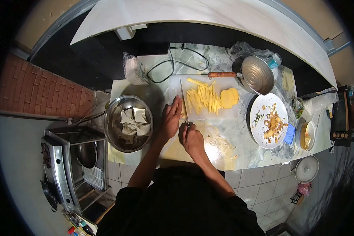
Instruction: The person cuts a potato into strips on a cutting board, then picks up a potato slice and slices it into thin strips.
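Observation:
My right hand (pixel 193 139) is wrapped around the handle of a kitchen knife (pixel 184 96), whose blade points away from me across a white cutting board (pixel 227 82). Just left of the blade, my left hand (pixel 172 118) presses down with its fingers close together. A bit of pale yellow potato (pixel 183 111) shows between these fingers and the blade; the rest under the hand is hidden. Right of the knife lie many cut potato strips (pixel 203 96). Beyond them, round potato slices (pixel 229 98) overlap in a stack.
A steel bowl (pixel 111 133) with white pieces stands left. At right are a hammered saucepan (pixel 257 74), a white plate (pixel 257 131) with peelings, a blue lid (pixel 289 134) and a round container (pixel 307 135). A black cable (pixel 173 63) loops behind the board.

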### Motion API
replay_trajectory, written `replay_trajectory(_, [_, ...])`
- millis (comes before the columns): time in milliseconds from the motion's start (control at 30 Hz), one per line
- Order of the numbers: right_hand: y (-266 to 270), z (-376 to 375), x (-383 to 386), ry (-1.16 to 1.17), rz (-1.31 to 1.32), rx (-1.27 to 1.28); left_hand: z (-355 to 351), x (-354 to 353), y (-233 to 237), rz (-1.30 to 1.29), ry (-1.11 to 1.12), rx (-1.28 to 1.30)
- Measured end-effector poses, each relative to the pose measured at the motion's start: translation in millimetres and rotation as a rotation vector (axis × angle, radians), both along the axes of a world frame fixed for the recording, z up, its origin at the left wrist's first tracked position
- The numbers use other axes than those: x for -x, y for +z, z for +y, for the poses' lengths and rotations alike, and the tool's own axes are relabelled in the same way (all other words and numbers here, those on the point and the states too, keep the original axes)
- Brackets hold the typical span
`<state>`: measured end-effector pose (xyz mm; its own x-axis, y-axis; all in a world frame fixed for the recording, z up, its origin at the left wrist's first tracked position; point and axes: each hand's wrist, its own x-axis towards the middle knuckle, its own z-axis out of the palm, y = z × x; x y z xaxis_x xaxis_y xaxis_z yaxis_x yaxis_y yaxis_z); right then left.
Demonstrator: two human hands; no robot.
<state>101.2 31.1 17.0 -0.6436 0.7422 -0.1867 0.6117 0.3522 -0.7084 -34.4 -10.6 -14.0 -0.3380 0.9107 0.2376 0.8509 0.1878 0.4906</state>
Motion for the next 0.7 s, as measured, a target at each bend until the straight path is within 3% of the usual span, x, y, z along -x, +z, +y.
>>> replay_trajectory(433, [-3.6,-4.7,5.0,0.015,0.042,0.019,1.3,-4.3,4.0,0.053,0.006,0.159])
replay_trajectory(700, [-14.2,-10.7,8.6,0.031,-0.048,0.032,2.0,-6.0,5.2,-0.027,-0.007,0.089])
